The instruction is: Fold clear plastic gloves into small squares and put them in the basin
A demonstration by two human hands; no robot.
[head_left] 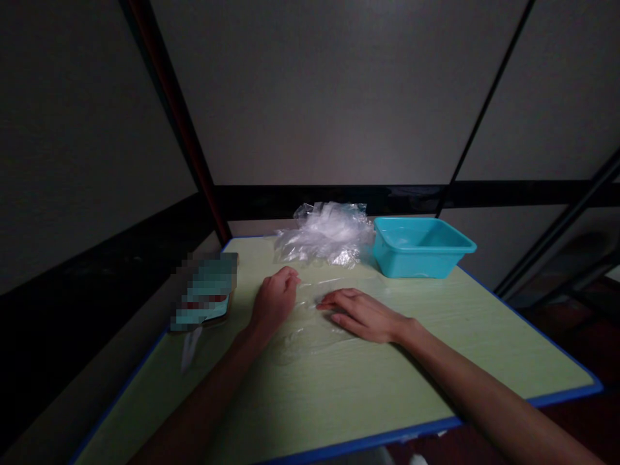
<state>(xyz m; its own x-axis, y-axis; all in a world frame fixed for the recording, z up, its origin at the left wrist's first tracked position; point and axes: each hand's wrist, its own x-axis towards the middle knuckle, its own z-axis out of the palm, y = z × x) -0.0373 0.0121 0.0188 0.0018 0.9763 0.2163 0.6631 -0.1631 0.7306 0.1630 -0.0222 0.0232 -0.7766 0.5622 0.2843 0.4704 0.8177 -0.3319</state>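
A thin clear plastic bag (305, 332) lies spread on the green table top (387, 387), its outline hard to see. At the bag's left edge is my left hand (277, 296), its fingers curled closed on the film; the fingertips are partly hidden. My right hand (361, 313) rests palm down on the bag with its fingers stretched out. Behind both hands sits a crumpled heap of clear plastic bags (329, 232). Right of that heap stands a turquoise plastic basin (416, 261).
At the table's left edge lies a pixelated turquoise item (206, 290), with a small whitish strip (190, 349) beside it. Blue edging (358, 442) borders the table. A pale panelled wall (334, 97) rises directly behind. Dark metal bars (557, 239) stand at the right.
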